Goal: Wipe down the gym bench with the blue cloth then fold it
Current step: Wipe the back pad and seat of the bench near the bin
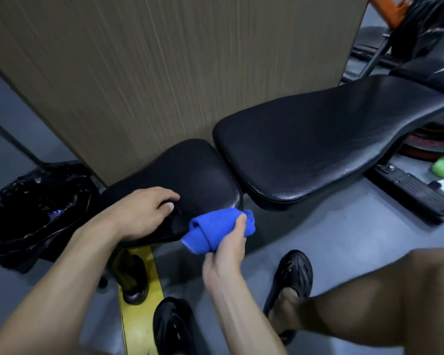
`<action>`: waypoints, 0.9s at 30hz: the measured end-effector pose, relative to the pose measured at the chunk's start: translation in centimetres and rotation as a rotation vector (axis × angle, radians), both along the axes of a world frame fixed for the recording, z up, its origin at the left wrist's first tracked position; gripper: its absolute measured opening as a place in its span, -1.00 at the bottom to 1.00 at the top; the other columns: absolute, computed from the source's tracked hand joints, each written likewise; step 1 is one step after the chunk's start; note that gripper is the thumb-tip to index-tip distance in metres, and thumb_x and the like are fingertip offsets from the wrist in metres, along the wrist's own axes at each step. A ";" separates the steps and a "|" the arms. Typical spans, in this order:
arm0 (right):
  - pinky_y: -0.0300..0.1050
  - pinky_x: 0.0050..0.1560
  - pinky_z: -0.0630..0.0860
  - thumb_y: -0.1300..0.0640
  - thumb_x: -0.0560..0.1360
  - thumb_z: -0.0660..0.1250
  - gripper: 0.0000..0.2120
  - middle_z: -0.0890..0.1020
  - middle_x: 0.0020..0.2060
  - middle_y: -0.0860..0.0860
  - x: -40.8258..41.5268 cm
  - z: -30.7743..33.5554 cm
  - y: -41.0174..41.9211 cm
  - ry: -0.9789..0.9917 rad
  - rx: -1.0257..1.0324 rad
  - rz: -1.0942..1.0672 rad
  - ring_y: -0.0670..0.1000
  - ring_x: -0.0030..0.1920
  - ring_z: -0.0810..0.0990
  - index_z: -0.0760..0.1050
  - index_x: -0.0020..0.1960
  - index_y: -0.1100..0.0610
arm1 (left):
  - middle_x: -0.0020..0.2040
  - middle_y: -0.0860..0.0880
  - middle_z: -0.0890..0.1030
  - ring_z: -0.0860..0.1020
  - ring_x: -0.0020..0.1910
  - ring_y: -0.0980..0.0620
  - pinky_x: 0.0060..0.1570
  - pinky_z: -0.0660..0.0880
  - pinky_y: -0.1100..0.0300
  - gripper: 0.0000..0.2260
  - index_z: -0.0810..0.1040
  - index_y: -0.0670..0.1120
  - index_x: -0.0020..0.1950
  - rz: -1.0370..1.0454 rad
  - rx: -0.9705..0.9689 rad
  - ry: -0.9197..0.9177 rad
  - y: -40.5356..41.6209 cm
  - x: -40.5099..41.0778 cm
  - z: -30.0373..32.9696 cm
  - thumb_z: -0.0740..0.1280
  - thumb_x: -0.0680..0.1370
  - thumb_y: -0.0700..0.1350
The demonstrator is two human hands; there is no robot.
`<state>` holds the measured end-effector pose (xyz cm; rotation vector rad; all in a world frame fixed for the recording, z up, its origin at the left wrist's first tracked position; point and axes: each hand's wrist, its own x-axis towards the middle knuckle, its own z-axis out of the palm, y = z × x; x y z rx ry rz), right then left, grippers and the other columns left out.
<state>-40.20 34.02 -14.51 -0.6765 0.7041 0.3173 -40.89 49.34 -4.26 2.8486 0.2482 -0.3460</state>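
A tall wood-grain panel stands on the grey floor. Left of the panel sits a bin lined with a black bag. Right of it lie dark gym machines.

Tight on the left, open along the long pad

The wood-grain panel stands just behind the seat pad, so I have no room to pass on its far side. My left hand rests on the seat's near left corner, and the bin with a black bag crowds that side. The long back pad lies bare, free to sweep across. Beyond its far end, dark gym equipment blocks the way. Grey floor in front is open down to my shoes.
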 end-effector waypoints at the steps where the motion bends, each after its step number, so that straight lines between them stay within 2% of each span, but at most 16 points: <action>1: 0.10 0.19 0.60 -0.23 0.59 0.22 -0.52 0.63 0.19 0.02 0.2 0.7 0.5 -0.042 -0.087 0.008 0.06 0.12 0.66 0.38 0.42 -0.02 | 0.47 0.05 0.47 0.38 0.47 0.06 0.45 0.22 0.21 -0.66 0.47 0.00 0.46 -0.007 -0.009 0.007 0.1 0.2 0.0 0.21 0.68 -0.07; 4: -0.05 0.22 0.49 -0.11 0.65 0.16 -0.63 0.61 0.18 0.02 2.4 1.0 -0.8 -0.155 -0.473 0.071 0.03 0.15 0.59 0.41 0.39 0.01 | 0.44 0.09 0.49 0.42 0.44 0.06 0.44 0.28 0.18 -0.67 0.48 0.03 0.45 -0.025 -0.033 0.022 0.7 1.3 0.0 0.21 0.68 -0.06; 7: -0.15 0.13 0.40 -0.04 0.65 0.15 -0.75 0.60 0.08 0.00 4.9 1.0 -2.8 -0.176 -0.618 0.199 0.02 0.08 0.55 0.47 0.23 0.04 | 0.43 0.10 0.50 0.42 0.43 0.07 0.44 0.30 0.14 -0.68 0.50 0.05 0.43 -0.044 -0.044 0.022 1.2 2.7 -0.1 0.21 0.68 -0.05; 9: -0.10 0.22 0.42 -0.05 0.65 0.13 -0.70 0.60 0.13 -0.01 4.7 0.8 -3.2 -0.223 -0.679 0.281 0.02 0.15 0.55 0.49 0.29 0.01 | 0.44 0.09 0.50 0.40 0.45 0.07 0.46 0.28 0.14 -0.69 0.51 0.05 0.42 -0.070 -0.040 0.016 1.3 3.2 -0.2 0.21 0.68 -0.06; 12: -0.03 0.33 0.40 -0.04 0.65 0.09 -0.64 0.57 0.21 -0.06 3.8 0.7 -3.2 -0.387 -0.920 0.349 -0.01 0.24 0.51 0.45 0.39 -0.05 | 0.42 0.09 0.52 0.44 0.42 0.05 0.44 0.31 0.09 -0.70 0.52 0.08 0.40 -0.091 -0.009 0.035 1.6 3.9 -0.2 0.19 0.68 -0.04; 14: -0.01 0.26 0.43 -0.03 0.64 0.09 -0.68 0.60 0.17 -0.04 4.3 1.2 -3.5 -0.441 -1.056 0.413 0.02 0.18 0.54 0.50 0.28 0.00 | 0.40 0.09 0.55 0.49 0.37 0.04 0.41 0.36 0.06 -0.70 0.52 0.10 0.40 -0.100 -0.003 0.045 1.7 4.4 -0.2 0.18 0.68 -0.02; 16: -0.05 0.09 0.44 -0.03 0.64 0.10 -0.75 0.62 0.01 -0.01 4.9 1.9 -4.0 -0.459 -1.097 0.472 0.06 0.04 0.57 0.51 0.05 0.04 | 0.38 0.08 0.56 0.48 0.38 0.03 0.40 0.37 0.05 -0.70 0.53 0.10 0.39 -0.106 -0.006 0.042 1.6 4.9 -0.1 0.18 0.68 -0.01; 17: -0.07 0.03 0.42 -0.03 0.64 0.10 -0.77 0.62 -0.05 -0.02 4.9 2.2 -4.3 -0.475 -1.116 0.508 0.06 -0.01 0.57 0.49 0.00 0.04 | 0.38 0.08 0.56 0.47 0.39 0.02 0.40 0.37 0.05 -0.70 0.53 0.10 0.39 -0.111 -0.007 0.042 1.5 5.1 -0.2 0.18 0.68 -0.01; 21: -0.10 0.03 0.47 -0.04 0.63 0.15 -0.78 0.65 -0.09 -0.13 5.1 4.1 -5.5 -0.657 -1.091 0.495 -0.08 -0.03 0.58 0.55 0.11 -0.02 | 0.37 0.07 0.57 0.48 0.40 0.02 0.40 0.38 0.05 -0.70 0.53 0.11 0.38 -0.128 -0.014 0.036 1.3 5.9 -0.2 0.18 0.68 -0.01; 24: -0.05 -0.05 0.50 -0.02 0.62 0.20 -0.78 0.63 -0.22 -0.10 7.1 6.4 -6.7 -0.768 -1.034 0.305 -0.10 -0.17 0.55 0.54 -0.04 0.08 | 0.37 0.07 0.57 0.48 0.39 0.02 0.40 0.38 0.05 -0.70 0.53 0.12 0.38 -0.123 -0.027 0.028 1.3 6.1 -0.1 0.18 0.68 -0.01; 27: -0.20 -0.03 0.49 -0.03 0.65 0.18 -0.80 0.63 -0.15 -0.11 9.7 8.7 -7.1 -0.850 -1.020 0.213 -0.18 -0.12 0.56 0.51 0.02 0.04 | 0.37 0.08 0.57 0.48 0.39 0.02 0.40 0.39 0.04 -0.70 0.54 0.12 0.37 -0.128 -0.036 0.031 1.5 5.8 -0.3 0.18 0.67 0.00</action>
